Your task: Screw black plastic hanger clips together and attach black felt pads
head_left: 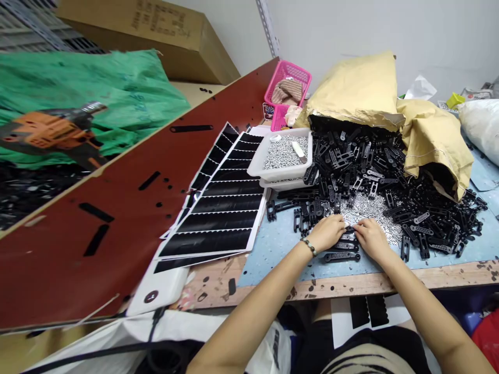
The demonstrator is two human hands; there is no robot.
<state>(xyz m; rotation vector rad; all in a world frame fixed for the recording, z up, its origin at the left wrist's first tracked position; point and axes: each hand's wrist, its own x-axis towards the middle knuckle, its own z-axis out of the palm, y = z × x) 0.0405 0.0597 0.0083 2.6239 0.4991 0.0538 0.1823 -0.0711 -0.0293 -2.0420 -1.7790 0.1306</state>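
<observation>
Both forearms are extended forward from the bottom corners of the frame and angled inward, with the left hand and the right hand brought close together at lower centre-right, palms down and wrists slightly raised. A beaded bracelet is worn on the left wrist. The fingertips of both hands are curled down around a small black perforated plastic link; each grip is partly closed, but whether the link is actually held cannot be told. More black links are heaped at centre right, spilling from a kraft paper sack across the pale blue mat of the counter. A mound of small silver fasteners lies just beyond the hands. A white plastic tray holding similar fasteners stands left of the heap, beside overlapping sheets with black scalloped strips.
</observation>
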